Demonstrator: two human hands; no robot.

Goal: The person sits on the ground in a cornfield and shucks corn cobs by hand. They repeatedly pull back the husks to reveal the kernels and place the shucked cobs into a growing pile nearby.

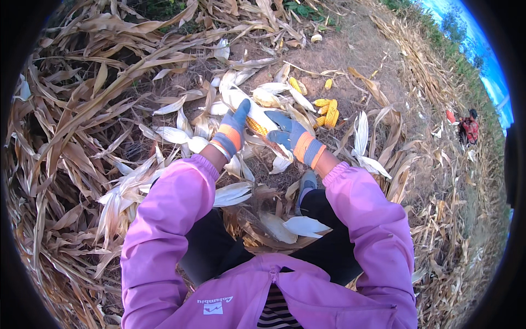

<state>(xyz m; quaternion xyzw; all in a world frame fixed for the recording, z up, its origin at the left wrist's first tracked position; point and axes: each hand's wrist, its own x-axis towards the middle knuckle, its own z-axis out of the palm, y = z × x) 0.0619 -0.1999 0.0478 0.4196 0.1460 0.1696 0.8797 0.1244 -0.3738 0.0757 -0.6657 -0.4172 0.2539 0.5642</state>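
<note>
Between my two gloved hands is a corn ear (257,126), its yellow kernels showing where the pale husk (246,102) is parted. My left hand (235,125), in a grey-blue glove with an orange band, grips the ear from the left, thumb laid along the husk. On the other side, my right hand (289,130) holds the husk and the ear's lower end. Several bare yellow corn cobs (331,113) lie on the soil just beyond my right hand. Loose pale husks (176,135) surround both hands.
Dry corn stalks (82,103) are heaped along the left and far side. My shoe (307,183) rests on the ground below my right hand. Far to the right, a person (468,126) in red sits low among the stalks. More husks (306,226) lie between my legs.
</note>
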